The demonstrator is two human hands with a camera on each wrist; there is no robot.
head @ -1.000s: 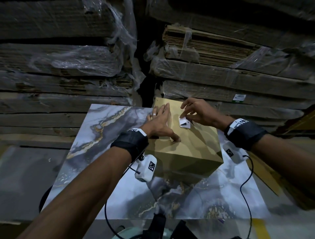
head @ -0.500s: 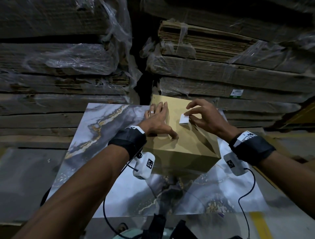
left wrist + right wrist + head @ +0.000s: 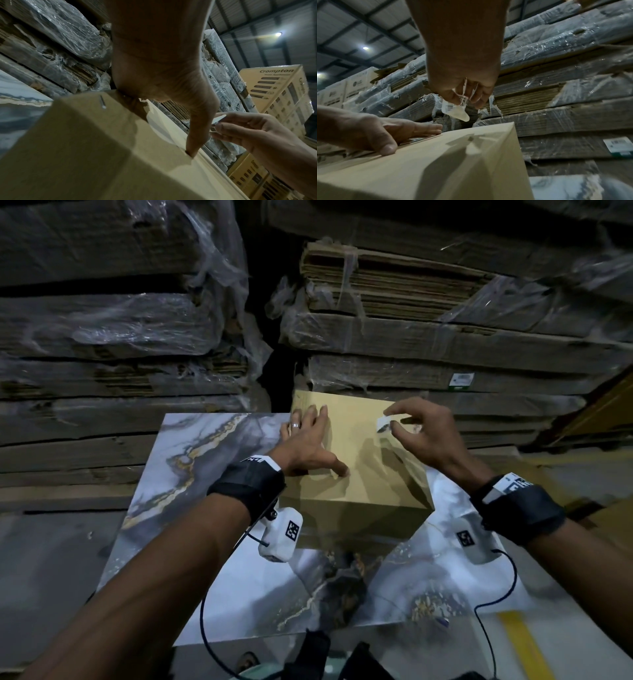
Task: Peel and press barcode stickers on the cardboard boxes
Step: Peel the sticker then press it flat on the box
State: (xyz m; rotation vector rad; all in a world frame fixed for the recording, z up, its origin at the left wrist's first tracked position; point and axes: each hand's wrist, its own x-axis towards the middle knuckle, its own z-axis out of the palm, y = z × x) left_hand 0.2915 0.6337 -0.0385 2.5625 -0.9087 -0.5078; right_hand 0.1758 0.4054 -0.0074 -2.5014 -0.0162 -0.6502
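A plain tan cardboard box [image 3: 370, 474] [image 3: 96, 155] [image 3: 436, 162] stands on a marbled table [image 3: 191, 508]. My left hand [image 3: 308, 446] [image 3: 164, 88] [image 3: 373, 129] lies flat on the box's left top, fingers straight and thumb pressing down. My right hand [image 3: 421, 433] [image 3: 243, 129] [image 3: 464, 86] hovers above the box's far right corner and pinches a small white barcode sticker [image 3: 384, 425] [image 3: 218, 119] [image 3: 453, 108], which hangs clear of the cardboard. More slips of paper sit inside that palm in the right wrist view.
Shrink-wrapped stacks of flattened cardboard [image 3: 411, 330] rise right behind the table. Printed cartons [image 3: 274, 92] are piled to the right. A labelled bundle [image 3: 461, 380] sits beyond the box. Wrist camera cables [image 3: 507, 583] trail over the table.
My right hand has lifted the sticker off the box top and carried it up and to the far right. The left hand has stayed pressed on the box.
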